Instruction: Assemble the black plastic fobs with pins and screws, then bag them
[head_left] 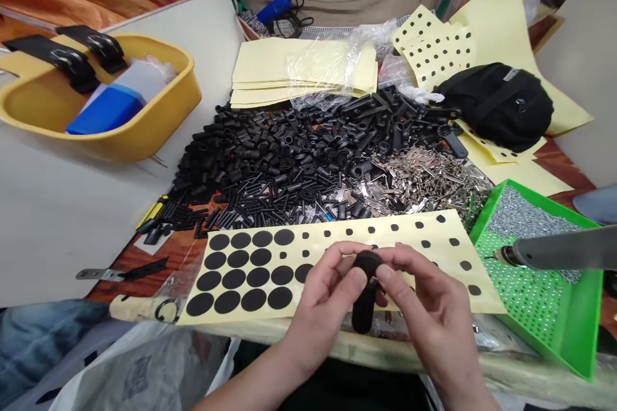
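Note:
Both hands meet over the near edge of the table and pinch one small black plastic part [365, 295] with a round head and a short handle. My left hand [324, 308] grips its left side with thumb and fingers closed. My right hand [424, 308] presses thumb and forefinger on its round top. Under the hands lies a pale yellow sheet [337, 237] carrying large black round stickers at the left and small black dots across the rest. Behind it spreads a big heap of black plastic parts [289, 154], with shiny metal pieces [424, 176] to its right.
A green perforated tray [540, 282] of tiny screws stands at the right, a grey tool [559, 249] lying over it. A yellow tub [144, 122] sits at the left, a black pouch [496, 103] and more yellow sheets [299, 70] at the back. A plastic bag [135, 366] hangs below.

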Motion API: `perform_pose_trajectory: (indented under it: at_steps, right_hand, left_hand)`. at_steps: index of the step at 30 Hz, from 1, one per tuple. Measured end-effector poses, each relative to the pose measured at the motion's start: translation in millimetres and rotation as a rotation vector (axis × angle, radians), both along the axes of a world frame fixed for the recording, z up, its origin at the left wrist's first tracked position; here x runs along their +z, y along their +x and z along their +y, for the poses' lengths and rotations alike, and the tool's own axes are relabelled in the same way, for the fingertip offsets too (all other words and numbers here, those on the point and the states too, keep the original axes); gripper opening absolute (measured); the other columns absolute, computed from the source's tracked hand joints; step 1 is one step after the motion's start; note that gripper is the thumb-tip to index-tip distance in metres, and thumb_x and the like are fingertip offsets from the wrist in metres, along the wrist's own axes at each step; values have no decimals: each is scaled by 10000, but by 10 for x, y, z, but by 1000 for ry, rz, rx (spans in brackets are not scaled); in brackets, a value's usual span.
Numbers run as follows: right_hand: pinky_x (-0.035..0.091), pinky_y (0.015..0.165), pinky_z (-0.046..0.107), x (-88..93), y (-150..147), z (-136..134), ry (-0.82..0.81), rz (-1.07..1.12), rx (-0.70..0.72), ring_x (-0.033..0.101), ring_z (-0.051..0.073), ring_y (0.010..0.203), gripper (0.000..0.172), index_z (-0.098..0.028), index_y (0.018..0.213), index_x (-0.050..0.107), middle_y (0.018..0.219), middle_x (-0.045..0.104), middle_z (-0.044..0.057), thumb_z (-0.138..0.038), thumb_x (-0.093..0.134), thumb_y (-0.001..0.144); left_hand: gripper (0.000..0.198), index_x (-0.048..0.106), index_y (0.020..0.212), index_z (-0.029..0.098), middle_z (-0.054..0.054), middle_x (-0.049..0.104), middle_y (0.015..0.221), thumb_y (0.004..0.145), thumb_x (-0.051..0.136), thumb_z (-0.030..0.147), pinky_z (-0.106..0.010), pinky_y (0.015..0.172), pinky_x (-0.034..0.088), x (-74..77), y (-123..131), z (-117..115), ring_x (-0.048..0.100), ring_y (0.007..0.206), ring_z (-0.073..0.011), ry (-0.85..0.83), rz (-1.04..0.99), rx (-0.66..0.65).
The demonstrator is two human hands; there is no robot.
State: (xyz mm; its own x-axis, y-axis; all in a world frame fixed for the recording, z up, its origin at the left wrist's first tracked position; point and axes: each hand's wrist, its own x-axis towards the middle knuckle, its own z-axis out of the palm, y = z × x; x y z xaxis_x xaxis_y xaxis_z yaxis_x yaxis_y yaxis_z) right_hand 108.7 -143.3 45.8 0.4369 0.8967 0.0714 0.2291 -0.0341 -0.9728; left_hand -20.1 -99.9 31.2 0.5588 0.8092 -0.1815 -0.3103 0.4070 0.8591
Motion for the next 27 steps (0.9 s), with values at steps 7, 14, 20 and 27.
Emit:
perform_pose_trajectory:
  at_steps: [7,14,20,27]
  right_hand:
    - [533,621,297,-80,92,-20,-163,342,75,640,179,646,248,-183,885,723,724,707,45,-386,702,743]
    - [526,668,310,-96,197,-82,-232,409,106,642,182,670,296,-165,883,716,718,707,50,-424,707,742]
    - [535,753,299,-148,358,-219,-157,403,147,668,177,756,302,-189,981,721,784,714,44,-416,680,786]
    - [546,725,303,-168,426,-277,-185,366,107,673,187,743,357,-165,947,726,783,724,72,-461,701,749]
  left_hand:
    - [219,538,1034,177,7,619,736,866,590,308,-229,546,503,-25,64,-60,626,538,-116,-40,58,38]
    - [275,522,976,166,23,587,661,779,658,302,-237,420,500,44,198,-119,566,457,-114,-163,61,37]
    - [243,508,935,150,16,586,629,787,632,297,-214,360,472,66,301,-137,547,434,-110,-205,75,41]
    - [283,490,935,168,40,576,590,753,653,311,-183,310,420,67,393,-171,518,383,-99,-202,150,40]
